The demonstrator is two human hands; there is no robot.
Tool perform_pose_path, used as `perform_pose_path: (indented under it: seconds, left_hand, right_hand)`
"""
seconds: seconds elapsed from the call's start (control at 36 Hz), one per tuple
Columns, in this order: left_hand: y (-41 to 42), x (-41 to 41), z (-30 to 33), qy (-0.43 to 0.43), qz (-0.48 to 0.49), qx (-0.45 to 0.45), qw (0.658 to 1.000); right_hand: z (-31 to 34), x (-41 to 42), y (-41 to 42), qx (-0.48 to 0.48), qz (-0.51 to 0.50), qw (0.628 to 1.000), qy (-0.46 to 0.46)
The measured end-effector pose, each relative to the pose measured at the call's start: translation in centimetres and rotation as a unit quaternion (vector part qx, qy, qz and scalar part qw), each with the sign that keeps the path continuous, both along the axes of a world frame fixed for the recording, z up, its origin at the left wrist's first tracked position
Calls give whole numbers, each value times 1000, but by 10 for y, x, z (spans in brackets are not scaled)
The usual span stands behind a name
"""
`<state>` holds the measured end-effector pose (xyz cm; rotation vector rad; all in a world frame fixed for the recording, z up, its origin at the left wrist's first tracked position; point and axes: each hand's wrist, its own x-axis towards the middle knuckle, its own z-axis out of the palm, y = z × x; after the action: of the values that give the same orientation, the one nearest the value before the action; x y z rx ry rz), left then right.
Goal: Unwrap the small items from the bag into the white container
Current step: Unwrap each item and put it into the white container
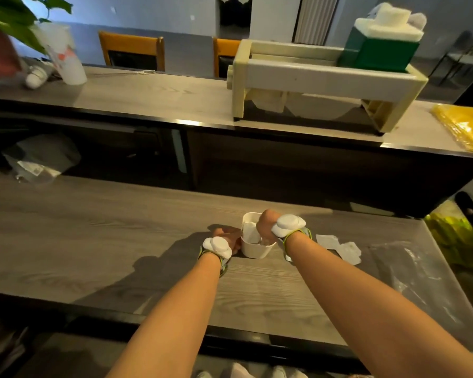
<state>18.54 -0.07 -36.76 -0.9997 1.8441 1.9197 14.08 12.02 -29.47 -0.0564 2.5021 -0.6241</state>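
A small white container (254, 251) stands on the grey wood-grain counter (93, 241) in front of me. My left hand (228, 237) rests against its left side with the fingers curled around the wall. My right hand (265, 226) hovers over the container's mouth, fingers closed and pointing down into it; whatever they pinch is hidden. A white sheet or wrapper (250, 231) stands inside the container. Two empty white wrappers (339, 248) lie flat to the right. A clear plastic bag (410, 271) lies further right on the counter.
A raised shelf (148, 96) runs behind the counter, carrying a cream dispenser rack (325, 77) with a green box, a yellow packet (467, 126), a white cup (66, 58) and a plant. A crumpled bag (38, 156) sits far left. The counter's front edge is near my elbows.
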Motion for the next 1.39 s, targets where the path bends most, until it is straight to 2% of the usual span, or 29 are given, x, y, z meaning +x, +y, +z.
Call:
perform_pose_path:
  seconds: [0.14,0.25,0.31,0.42,0.53,0.67,0.78,1.03,1.14,1.22,1.31,1.39]
  left_hand:
    - [0,5,-5,-35,-26,7,999]
    - [7,17,-22,-79,-78,32,993]
    - [18,26,-26,-101,-104,39,989]
    - [45,29,-33,-124,-156,49,979]
    - [60,27,-28,-115,-176,51,976]
    - [84,17,-23,-127,-232,89,960]
    - [93,13,-31,-113,-241,66,962]
    - [107,18,-47,-121,-257,71,956]
    - [108,17,-53,-118,-241,73,961]
    - [107,15,-46,-119,-231,87,962]
    - [105,13,-42,-111,-197,96,969]
    - [105,15,-45,-99,-186,108,972]
  right_hand:
    - [5,-1,9,15,-5,998,56]
    - [-2,4,34,-102,-77,987,97]
    - [-5,9,50,-109,-108,982,110]
    - [-20,20,98,19,-146,982,118]
    - [-42,36,135,111,-116,985,65]
    - [-70,56,171,107,-113,988,-14]
    - [-81,63,174,129,-94,987,19]
    - [-89,59,168,95,-140,986,-6]
    - [-91,59,166,153,-158,976,12]
    - [-91,58,168,161,-154,975,22]
    - [-86,57,165,130,-167,977,14]
    - [-86,58,167,37,-152,988,3]
